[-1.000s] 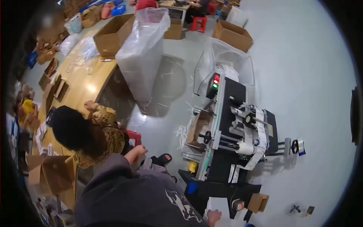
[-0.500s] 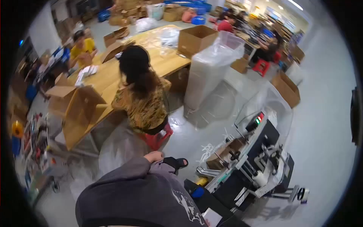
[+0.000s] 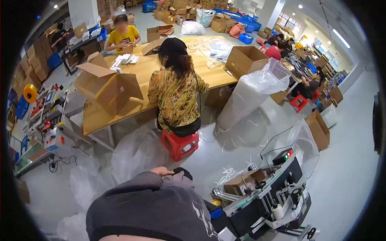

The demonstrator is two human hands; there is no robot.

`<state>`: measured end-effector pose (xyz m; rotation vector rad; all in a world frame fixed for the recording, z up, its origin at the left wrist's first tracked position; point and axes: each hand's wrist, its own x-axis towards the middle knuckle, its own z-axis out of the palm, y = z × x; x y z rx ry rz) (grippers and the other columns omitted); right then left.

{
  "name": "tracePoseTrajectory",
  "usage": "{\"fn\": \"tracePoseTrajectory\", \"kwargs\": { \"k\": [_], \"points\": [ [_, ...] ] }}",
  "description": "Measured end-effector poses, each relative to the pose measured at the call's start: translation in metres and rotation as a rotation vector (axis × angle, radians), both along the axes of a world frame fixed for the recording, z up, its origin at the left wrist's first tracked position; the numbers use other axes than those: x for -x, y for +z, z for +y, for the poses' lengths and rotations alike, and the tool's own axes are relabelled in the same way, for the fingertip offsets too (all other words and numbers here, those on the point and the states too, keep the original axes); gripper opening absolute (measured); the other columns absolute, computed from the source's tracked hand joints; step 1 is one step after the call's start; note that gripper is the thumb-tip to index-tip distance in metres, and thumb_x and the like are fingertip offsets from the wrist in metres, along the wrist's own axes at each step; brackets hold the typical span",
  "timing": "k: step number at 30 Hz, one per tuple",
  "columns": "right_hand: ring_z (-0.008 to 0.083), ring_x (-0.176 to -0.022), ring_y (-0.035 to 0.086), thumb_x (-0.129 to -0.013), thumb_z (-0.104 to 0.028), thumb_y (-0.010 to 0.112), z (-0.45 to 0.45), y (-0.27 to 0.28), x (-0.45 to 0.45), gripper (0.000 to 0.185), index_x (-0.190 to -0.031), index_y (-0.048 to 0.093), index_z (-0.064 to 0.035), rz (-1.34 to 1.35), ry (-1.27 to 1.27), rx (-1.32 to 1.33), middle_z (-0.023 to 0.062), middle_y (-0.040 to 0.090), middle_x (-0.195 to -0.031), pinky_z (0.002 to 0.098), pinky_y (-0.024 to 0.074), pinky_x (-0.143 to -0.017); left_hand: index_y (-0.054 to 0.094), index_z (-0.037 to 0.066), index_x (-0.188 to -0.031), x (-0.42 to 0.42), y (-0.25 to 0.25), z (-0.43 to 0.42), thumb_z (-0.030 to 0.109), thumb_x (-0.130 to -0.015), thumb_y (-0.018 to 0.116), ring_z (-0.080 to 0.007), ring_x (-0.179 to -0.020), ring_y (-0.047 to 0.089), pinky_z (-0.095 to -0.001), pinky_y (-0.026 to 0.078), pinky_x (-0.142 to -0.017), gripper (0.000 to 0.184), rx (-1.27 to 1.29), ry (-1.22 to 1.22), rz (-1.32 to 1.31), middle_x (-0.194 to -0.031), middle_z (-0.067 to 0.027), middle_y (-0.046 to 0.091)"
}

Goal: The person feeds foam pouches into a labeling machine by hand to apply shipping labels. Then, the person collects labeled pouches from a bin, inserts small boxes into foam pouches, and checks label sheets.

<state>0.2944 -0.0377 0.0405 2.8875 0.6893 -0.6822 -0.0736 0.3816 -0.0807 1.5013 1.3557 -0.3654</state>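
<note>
My left hand (image 3: 163,171) rests beside my lap at the end of a dark grey sleeve (image 3: 136,184). Its fingers are too small and run together to show whether they are curled or spread, and I make out nothing held in them. Close to it is a dark shoe (image 3: 183,173), partly covered by my clothing. My right hand is out of sight beyond my torso. Near the bottom edge, right of my shirt, lies a flat white item (image 3: 228,234) beside the black bed of a machine (image 3: 245,215).
Ahead, a person (image 3: 177,96) sits on a red stool (image 3: 180,145) at a wooden table (image 3: 144,66). Another person in yellow (image 3: 123,35) sits across. Cartons (image 3: 108,86) and a plastic-wrapped roll (image 3: 245,98) stand around it. Clear plastic sheeting (image 3: 138,154) covers floor at left.
My view has shifted, so the table, seated people and machine appear lower and farther right. The stool now shows more fully. My left hand stays by my lap.
</note>
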Motion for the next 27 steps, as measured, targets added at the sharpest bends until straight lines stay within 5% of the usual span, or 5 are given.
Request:
{"fn": "tracePoseTrajectory", "kwargs": {
  "k": [12,14,17,20,27],
  "points": [
    [0.0406,-0.129,0.058,-0.097,-0.049,0.06,0.061,0.025,0.039,0.062,-0.137,0.062,-0.0016,-0.044,-0.015,0.201,0.0221,0.061,-0.14,0.0532,0.0452,-0.111,0.076,-0.003,-0.113,0.024,-0.024,0.099,0.056,-0.095,0.058,-0.04,-0.092,0.071,-0.0486,0.056,-0.084,0.065,-0.133,-0.369,0.038,-0.109,-0.0202,0.078],
    [0.0404,-0.13,0.058,-0.097,-0.049,0.06,0.069,0.026,0.043,0.063,-0.138,0.062,-0.0016,-0.053,-0.014,0.23,0.0222,0.061,-0.14,0.0529,0.0452,-0.111,0.077,-0.002,-0.109,0.044,0.009,0.122,0.055,-0.092,0.061,-0.0398,-0.091,0.071,-0.0478,0.057,-0.08,0.062,-0.092,-0.298,0.04,-0.109,-0.0209,0.078],
    [0.0403,-0.131,0.058,-0.097,-0.049,0.06,0.073,0.023,0.054,0.064,-0.14,0.061,-0.0015,-0.055,-0.018,0.254,0.0223,0.061,-0.142,0.0525,0.0451,-0.112,0.078,-0.002,-0.106,0.088,-0.039,0.159,0.051,-0.089,0.063,-0.0409,-0.092,0.072,-0.0476,0.057,-0.08,0.057,0.07,-0.2,-0.03,-0.108,-0.0213,0.078],
    [0.0401,-0.132,0.058,-0.098,-0.049,0.059,0.084,0.029,0.065,0.064,-0.141,0.061,-0.0014,-0.051,-0.072,0.257,0.0224,0.061,-0.143,0.0521,0.045,-0.112,0.078,-0.001,-0.107,0.148,-0.037,0.153,0.048,-0.089,0.063,-0.0414,-0.094,0.072,-0.0488,0.057,-0.081,0.054,-0.361,0.005,-0.056,-0.11,-0.0209,0.078],
    [0.0398,-0.134,0.057,-0.099,-0.049,0.059,0.036,0.017,0.078,0.067,-0.145,0.059,-0.0013,-0.018,-0.275,0.267,0.0227,0.06,-0.146,0.0512,0.0449,-0.114,0.076,0.0,-0.116,0.231,-0.018,0.143,0.051,-0.091,0.063,-0.0415,-0.098,0.071,-0.0486,0.056,-0.086,0.058,-0.123,-0.285,0.226,-0.115,-0.0187,0.078]
  ]
}}
